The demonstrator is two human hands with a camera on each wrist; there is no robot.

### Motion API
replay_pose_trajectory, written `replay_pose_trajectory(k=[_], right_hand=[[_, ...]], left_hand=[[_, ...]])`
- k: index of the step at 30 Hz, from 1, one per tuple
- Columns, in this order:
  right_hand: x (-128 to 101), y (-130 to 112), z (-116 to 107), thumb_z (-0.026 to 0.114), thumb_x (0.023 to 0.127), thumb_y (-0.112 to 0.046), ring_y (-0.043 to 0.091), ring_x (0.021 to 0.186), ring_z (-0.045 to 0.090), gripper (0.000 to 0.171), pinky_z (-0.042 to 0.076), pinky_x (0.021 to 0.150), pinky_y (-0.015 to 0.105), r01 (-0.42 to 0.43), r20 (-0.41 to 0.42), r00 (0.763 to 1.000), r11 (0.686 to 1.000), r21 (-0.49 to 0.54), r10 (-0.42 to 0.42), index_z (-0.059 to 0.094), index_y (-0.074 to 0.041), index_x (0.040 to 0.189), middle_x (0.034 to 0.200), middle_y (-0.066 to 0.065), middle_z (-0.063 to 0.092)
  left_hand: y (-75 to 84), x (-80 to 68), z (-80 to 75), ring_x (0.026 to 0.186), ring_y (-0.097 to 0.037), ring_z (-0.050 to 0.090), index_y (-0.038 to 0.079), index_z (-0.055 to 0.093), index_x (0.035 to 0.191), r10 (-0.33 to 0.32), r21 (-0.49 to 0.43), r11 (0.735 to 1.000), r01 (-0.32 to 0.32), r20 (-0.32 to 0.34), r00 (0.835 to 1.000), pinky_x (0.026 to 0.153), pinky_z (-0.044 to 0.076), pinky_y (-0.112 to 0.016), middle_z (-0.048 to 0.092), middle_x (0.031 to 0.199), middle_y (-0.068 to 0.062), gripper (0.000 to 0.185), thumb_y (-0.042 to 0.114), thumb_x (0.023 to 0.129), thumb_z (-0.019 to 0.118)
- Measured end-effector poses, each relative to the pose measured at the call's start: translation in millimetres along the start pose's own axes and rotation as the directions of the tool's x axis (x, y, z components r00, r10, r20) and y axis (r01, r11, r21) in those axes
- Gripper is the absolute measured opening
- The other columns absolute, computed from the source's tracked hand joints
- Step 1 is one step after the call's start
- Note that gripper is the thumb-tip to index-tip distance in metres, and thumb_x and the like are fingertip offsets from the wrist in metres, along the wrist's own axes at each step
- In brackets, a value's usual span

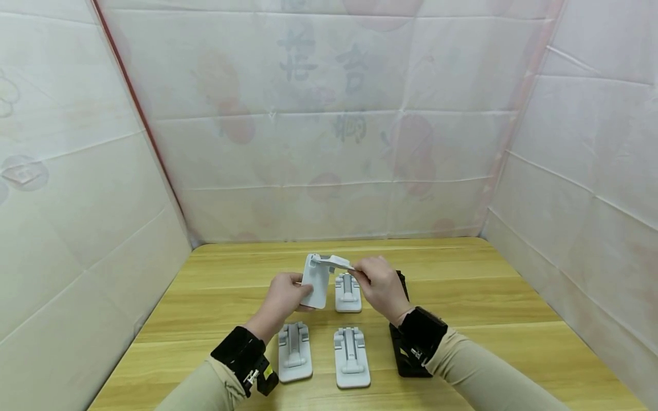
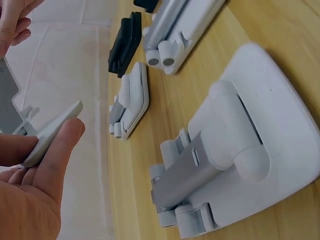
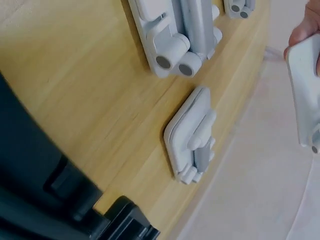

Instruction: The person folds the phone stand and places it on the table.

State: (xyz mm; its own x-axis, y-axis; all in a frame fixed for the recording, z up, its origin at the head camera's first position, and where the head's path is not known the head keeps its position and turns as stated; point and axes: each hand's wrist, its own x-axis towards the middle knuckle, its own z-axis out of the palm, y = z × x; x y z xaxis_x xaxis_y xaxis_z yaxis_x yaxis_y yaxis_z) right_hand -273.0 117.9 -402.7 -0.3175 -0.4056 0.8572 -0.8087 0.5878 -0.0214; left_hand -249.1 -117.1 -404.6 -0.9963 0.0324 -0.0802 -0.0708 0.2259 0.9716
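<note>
Hands: left (image 1: 285, 297) grips white stand (image 1: 316, 281), right (image 1: 379, 285) pinches its flap | 3 white stands flat beneath | table (image 1: 493, 297) edges well apart

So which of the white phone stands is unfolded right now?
The white stand held up in both hands; its flap is swung open, while the three white stands on the table lie folded flat.
</note>
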Motion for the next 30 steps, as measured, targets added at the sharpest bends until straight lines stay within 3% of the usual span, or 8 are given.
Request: replay_pose_trajectory(k=[3, 8, 11, 15, 21, 24, 30], right_hand=[[-1, -2, -1, 0.064, 0.102, -0.015, 0.014, 0.072, 0.048, 0.011, 0.042, 0.069, 0.029, 0.025, 0.023, 0.999, 1.000, -0.007, -0.025, 0.069, -0.007, 0.096, 0.083, 0.002, 0.062], [0, -4, -1, 0.067, 0.099, -0.013, 0.015, 0.071, 0.048, 0.007, 0.044, 0.069, 0.029, 0.086, 0.035, 0.996, 0.995, -0.054, -0.085, 0.066, -0.008, 0.094, 0.080, 0.000, 0.061], [0, -6, 1, 0.063, 0.101, -0.012, 0.015, 0.068, 0.048, 0.012, 0.042, 0.064, 0.028, 0.164, 0.047, 0.986, 0.983, -0.085, -0.161, 0.063, -0.009, 0.089, 0.075, -0.001, 0.057], [-2, -10, 4, 0.047, 0.109, -0.010, 0.013, 0.064, 0.051, 0.028, 0.040, 0.059, 0.026, 0.256, 0.065, 0.966, 0.961, -0.102, -0.250, 0.060, -0.010, 0.084, 0.070, -0.002, 0.056], [-4, -13, 4, 0.038, 0.109, -0.005, 0.015, 0.066, 0.055, 0.034, 0.043, 0.060, 0.027, 0.322, 0.114, 0.945, 0.931, -0.171, -0.306, 0.064, -0.006, 0.087, 0.073, 0.001, 0.063], [-6, -15, 4, 0.037, 0.107, -0.001, 0.016, 0.070, 0.058, 0.036, 0.046, 0.062, 0.026, 0.377, 0.148, 0.925, 0.900, -0.218, -0.351, 0.067, -0.005, 0.089, 0.077, 0.002, 0.067], [-10, -17, 7, 0.034, 0.109, -0.002, 0.015, 0.075, 0.061, 0.038, 0.047, 0.065, 0.025, 0.450, 0.218, 0.889, 0.852, -0.267, -0.402, 0.068, -0.006, 0.092, 0.082, 0.002, 0.069]], left_hand=[[-0.1, -1.3, 0.4, 0.102, -0.042, 0.069, -0.015, 0.059, 0.130, -0.013, -0.039, 0.999, 0.014, 0.013, 1.000, 0.077, 0.067, -0.044, 0.064, 0.118, -0.031, 0.036, 0.000, 0.098, 0.062], [-0.8, -3.5, 2.0, 0.104, -0.041, 0.068, -0.015, 0.057, 0.132, -0.032, -0.121, 0.992, 0.037, 0.042, 0.999, 0.078, 0.067, -0.042, 0.062, 0.122, -0.032, 0.038, 0.002, 0.099, 0.061], [1.0, -4.9, 2.6, 0.104, -0.040, 0.070, -0.014, 0.057, 0.132, -0.013, -0.212, 0.977, 0.032, 0.090, 0.996, 0.080, 0.066, -0.040, 0.062, 0.123, -0.032, 0.038, 0.006, 0.101, 0.059], [7.1, -6.6, 2.7, 0.104, -0.042, 0.071, -0.011, 0.058, 0.134, 0.046, -0.351, 0.936, 0.012, 0.158, 0.986, 0.084, 0.065, -0.042, 0.064, 0.121, -0.036, 0.043, 0.021, 0.106, 0.051], [9.1, -7.3, -1.2, 0.108, -0.039, 0.070, -0.008, 0.056, 0.137, 0.085, -0.392, 0.920, 0.007, 0.218, 0.972, 0.088, 0.063, -0.044, 0.068, 0.122, -0.031, 0.061, 0.045, 0.107, 0.051], [6.9, -7.2, -2.7, 0.110, -0.035, 0.071, -0.010, 0.055, 0.137, 0.090, -0.410, 0.912, 0.019, 0.244, 0.965, 0.091, 0.063, -0.043, 0.067, 0.123, -0.029, 0.061, 0.042, 0.106, 0.056], [4.6, -5.6, -2.3, 0.104, -0.030, 0.073, -0.013, 0.054, 0.136, 0.080, -0.446, 0.894, 0.033, 0.233, 0.969, 0.089, 0.063, -0.041, 0.068, 0.120, -0.030, 0.048, 0.025, 0.109, 0.047]])
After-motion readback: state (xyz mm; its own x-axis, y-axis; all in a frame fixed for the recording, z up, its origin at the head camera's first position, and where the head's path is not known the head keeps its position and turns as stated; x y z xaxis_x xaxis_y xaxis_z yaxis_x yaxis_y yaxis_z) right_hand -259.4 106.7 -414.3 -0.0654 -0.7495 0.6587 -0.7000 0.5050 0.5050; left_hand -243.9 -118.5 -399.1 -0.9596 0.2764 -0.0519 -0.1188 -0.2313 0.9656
